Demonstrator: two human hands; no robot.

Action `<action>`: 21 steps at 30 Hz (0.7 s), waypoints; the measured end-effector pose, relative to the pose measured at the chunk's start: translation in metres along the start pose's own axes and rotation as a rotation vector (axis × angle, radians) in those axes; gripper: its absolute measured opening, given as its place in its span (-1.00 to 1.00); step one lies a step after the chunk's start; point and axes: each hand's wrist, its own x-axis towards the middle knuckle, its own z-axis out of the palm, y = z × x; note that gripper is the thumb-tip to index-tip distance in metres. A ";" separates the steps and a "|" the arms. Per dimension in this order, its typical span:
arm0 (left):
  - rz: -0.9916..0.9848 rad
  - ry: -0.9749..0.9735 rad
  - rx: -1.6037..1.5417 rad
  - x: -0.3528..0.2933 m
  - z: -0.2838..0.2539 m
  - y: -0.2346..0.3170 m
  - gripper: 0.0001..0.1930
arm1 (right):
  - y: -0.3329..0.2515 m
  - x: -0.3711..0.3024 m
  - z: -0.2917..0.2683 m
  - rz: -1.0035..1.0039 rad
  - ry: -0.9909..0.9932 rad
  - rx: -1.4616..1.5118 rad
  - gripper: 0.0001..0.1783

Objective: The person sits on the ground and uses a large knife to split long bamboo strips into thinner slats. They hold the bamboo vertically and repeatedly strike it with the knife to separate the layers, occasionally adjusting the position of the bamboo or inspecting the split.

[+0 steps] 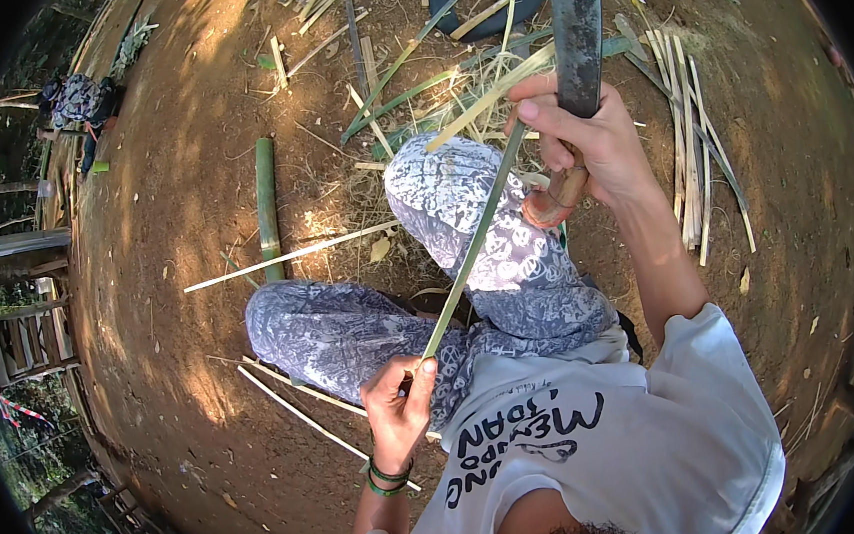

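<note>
Strip (474, 243) between left grip (399, 415) and right grip (593, 141)

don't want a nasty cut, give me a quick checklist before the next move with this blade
1. Left hand secure on the green strip: ok, it pinches the near end.
2. Right hand on the knife: ok, it grips the handle.
3. Blade pointing away from the legs: ok, it extends beyond the right hand, away from them.
4. Sharp edge facing a safe way: cannot tell.
5. Ground around the legs free of loose pieces: not ok, pale strips lie there.
</note>
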 end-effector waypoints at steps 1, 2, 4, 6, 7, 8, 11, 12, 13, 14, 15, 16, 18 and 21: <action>-0.038 0.025 0.064 0.004 0.002 0.000 -0.81 | 0.000 0.001 0.000 -0.016 0.007 -0.028 -0.70; -0.037 0.048 0.064 0.008 0.005 0.002 -0.79 | 0.000 0.000 0.000 -0.032 0.015 -0.058 -0.69; -0.035 0.100 0.070 0.017 0.007 0.008 -0.76 | 0.000 -0.001 0.001 -0.044 0.024 -0.099 -0.68; -0.082 0.135 0.006 0.022 0.009 0.003 -0.74 | -0.002 -0.002 0.000 -0.035 0.033 -0.132 -0.68; -0.102 0.152 -0.049 0.025 0.010 -0.002 -0.74 | -0.003 -0.004 0.002 -0.045 0.033 -0.139 -0.68; -0.121 0.169 -0.103 0.027 0.010 -0.007 -0.74 | -0.003 -0.006 0.003 -0.055 0.033 -0.146 -0.68; -0.110 0.095 -0.251 0.033 0.009 -0.010 -0.80 | -0.006 -0.003 0.003 -0.099 0.043 -0.114 -0.67; -0.103 0.060 -0.304 0.034 0.009 -0.009 -0.80 | -0.006 -0.002 0.002 -0.114 0.051 -0.095 -0.67; -0.196 -0.042 -0.395 0.032 0.002 -0.002 -0.82 | -0.007 -0.001 0.001 -0.137 0.047 -0.116 -0.66; -0.212 -0.080 -0.388 0.031 0.002 -0.001 -0.82 | -0.007 0.002 0.000 -0.160 0.043 -0.137 -0.65; -0.225 -0.113 -0.382 0.029 0.002 -0.001 -0.83 | -0.007 0.004 -0.001 -0.185 0.034 -0.158 -0.64; -0.239 -0.147 -0.376 0.028 0.003 -0.001 -0.83 | -0.005 0.005 -0.005 -0.199 0.044 -0.237 -0.61; -0.277 -0.155 -0.438 0.029 0.011 0.002 -0.83 | 0.002 0.005 -0.010 -0.233 0.079 -0.352 -0.47; -0.296 -0.132 -0.455 0.042 0.027 0.009 -0.80 | 0.012 0.000 -0.017 -0.175 0.017 -0.568 -0.37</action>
